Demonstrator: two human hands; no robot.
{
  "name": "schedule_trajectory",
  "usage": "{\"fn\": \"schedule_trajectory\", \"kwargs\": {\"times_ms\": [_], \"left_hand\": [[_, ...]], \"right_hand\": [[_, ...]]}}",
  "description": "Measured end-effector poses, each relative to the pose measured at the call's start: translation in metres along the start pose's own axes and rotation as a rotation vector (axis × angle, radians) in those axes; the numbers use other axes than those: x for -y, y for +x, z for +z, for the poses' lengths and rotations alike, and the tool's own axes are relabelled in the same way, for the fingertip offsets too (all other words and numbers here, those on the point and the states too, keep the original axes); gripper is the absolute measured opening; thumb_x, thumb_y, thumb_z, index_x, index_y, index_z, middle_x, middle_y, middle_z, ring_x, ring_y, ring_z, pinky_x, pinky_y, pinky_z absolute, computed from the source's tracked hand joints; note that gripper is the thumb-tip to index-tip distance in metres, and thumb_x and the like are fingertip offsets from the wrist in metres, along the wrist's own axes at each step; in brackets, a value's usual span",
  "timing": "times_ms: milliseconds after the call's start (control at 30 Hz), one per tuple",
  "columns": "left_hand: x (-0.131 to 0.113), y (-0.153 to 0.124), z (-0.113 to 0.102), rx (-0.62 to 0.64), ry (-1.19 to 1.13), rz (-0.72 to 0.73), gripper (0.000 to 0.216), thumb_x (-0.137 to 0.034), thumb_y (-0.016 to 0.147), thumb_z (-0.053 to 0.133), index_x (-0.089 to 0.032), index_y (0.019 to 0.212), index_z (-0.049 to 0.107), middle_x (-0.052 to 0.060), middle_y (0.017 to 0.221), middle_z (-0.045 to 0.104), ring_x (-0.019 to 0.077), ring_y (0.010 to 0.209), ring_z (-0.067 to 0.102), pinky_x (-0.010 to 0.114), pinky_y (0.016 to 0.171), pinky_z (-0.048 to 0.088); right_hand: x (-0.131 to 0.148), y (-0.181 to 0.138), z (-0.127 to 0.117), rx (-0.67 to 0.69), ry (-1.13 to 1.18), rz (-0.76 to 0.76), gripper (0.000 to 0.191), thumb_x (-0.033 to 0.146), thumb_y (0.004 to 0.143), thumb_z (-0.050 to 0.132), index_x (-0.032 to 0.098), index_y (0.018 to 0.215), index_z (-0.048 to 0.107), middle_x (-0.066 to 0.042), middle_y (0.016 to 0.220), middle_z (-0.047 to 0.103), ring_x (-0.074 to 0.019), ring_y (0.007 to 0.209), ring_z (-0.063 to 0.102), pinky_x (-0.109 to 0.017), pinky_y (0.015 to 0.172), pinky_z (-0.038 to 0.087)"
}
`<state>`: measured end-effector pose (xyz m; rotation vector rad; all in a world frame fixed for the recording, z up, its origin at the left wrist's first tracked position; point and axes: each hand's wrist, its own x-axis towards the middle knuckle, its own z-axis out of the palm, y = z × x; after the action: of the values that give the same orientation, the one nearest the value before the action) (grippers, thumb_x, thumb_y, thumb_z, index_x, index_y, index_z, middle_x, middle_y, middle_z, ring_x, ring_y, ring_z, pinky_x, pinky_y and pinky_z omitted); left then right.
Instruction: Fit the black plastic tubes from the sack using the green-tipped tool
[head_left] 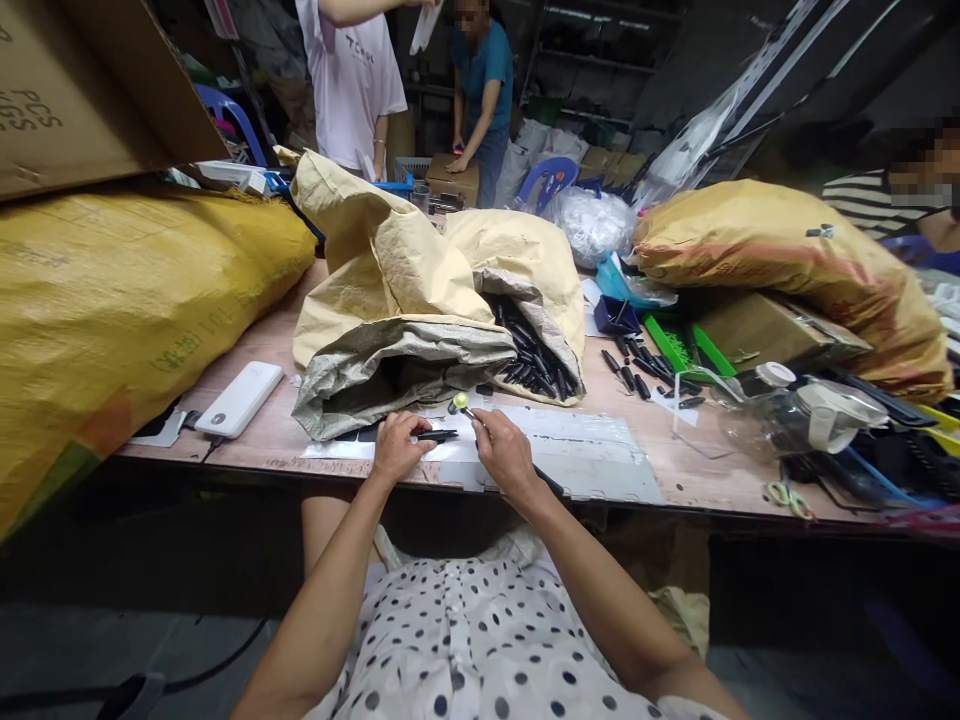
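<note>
My left hand [400,446] is closed on a slim black pen-like piece [437,435] that points right, just above the table's front edge. Facing it, my right hand [504,450] pinches a thin rod with a small round yellow-green end [460,400]; its exact kind I cannot make out. Beneath both hands lies a grey-white flat sheet [592,455]. Just behind them, a beige sack [405,350] lies with its dark mouth towards me. A second sack [525,235] beside it is open on many black pen-like pieces [529,350].
A white power bank [240,400] lies left, by a big yellow sack [135,320]. To the right are loose black pieces [637,375], a green tray [679,345], a clear plastic jug [795,415], scissors [789,498] and another full sack [795,270]. Other people stand or sit beyond the table.
</note>
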<state>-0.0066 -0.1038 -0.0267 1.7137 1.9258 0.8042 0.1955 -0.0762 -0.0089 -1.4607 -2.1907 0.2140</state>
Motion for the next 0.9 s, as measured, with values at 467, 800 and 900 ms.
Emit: {"fn": "schedule_trajectory", "kwargs": {"times_ms": [467, 800, 900], "left_hand": [[0.018, -0.004, 0.007, -0.051, 0.026, 0.130, 0.013, -0.032, 0.085, 0.068, -0.029, 0.095, 0.075, 0.002, 0.096, 0.073, 0.0242, 0.094, 0.060, 0.038, 0.088, 0.047], [0.003, -0.051, 0.012, -0.026, -0.090, 0.405, 0.025, -0.038, 0.097, 0.053, -0.024, 0.103, 0.074, 0.009, 0.092, 0.074, 0.0249, 0.087, 0.065, 0.040, 0.084, 0.051], [-0.001, -0.084, 0.034, 0.170, -0.127, 0.555, 0.029, -0.039, 0.098, 0.051, -0.023, 0.104, 0.074, 0.009, 0.083, 0.073, 0.0231, 0.077, 0.066, 0.038, 0.077, 0.052]], "right_hand": [[-0.032, 0.031, 0.042, -0.070, -0.242, -0.166, 0.021, 0.017, 0.095, 0.057, 0.023, 0.106, 0.073, -0.008, 0.092, 0.065, -0.0215, 0.090, 0.056, -0.031, 0.074, 0.038], [-0.029, 0.030, 0.044, -0.068, -0.215, -0.135, 0.018, 0.019, 0.094, 0.058, 0.023, 0.103, 0.073, -0.008, 0.093, 0.063, -0.0225, 0.090, 0.054, -0.032, 0.075, 0.037], [-0.028, 0.030, 0.043, -0.061, -0.227, -0.133, 0.018, 0.019, 0.095, 0.058, 0.023, 0.103, 0.073, -0.008, 0.093, 0.063, -0.0230, 0.091, 0.054, -0.032, 0.076, 0.038]]}}
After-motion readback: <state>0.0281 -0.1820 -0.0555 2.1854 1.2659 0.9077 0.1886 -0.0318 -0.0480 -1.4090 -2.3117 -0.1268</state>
